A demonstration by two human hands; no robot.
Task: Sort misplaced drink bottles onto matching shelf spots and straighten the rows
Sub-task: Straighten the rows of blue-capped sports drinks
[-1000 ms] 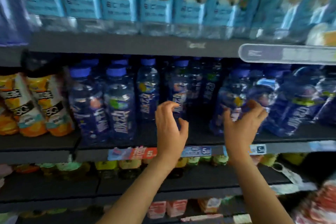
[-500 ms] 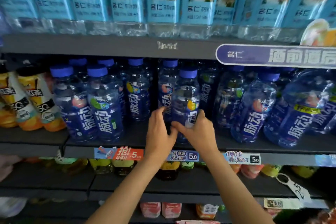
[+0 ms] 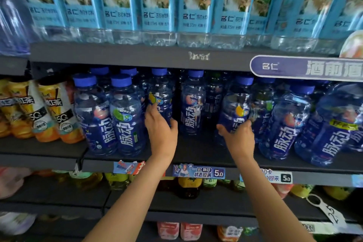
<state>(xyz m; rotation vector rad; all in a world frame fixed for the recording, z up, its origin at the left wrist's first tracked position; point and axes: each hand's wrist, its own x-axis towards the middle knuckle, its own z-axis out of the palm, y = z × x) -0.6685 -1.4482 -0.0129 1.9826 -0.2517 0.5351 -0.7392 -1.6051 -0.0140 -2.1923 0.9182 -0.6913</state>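
On the middle shelf [image 3: 196, 158], among the rows of blue drink bottles, the person is working with both hands at once. Their left hand [image 3: 162, 130] is wrapping round the lower body of a blue bottle with a yellow fruit mark [image 3: 160, 97], thumb on the right side and fingers curling behind it. Their right hand [image 3: 238, 137] is gripping another blue bottle [image 3: 236, 112], also with a yellow mark, low on its label, thumb to the left. Between the two, a peach-marked bottle [image 3: 193, 104] is standing upright and untouched. These bottles are looking full, so each is likely weighing a fair amount for one hand; the plastic walls are probably giving a little under a squeeze, and the glossy label is likely slippery. Holding low on the waist, as both hands are doing, seems sound, since a high grip near the cap [image 3: 244, 80] could be tipping the bottle against its neighbours.
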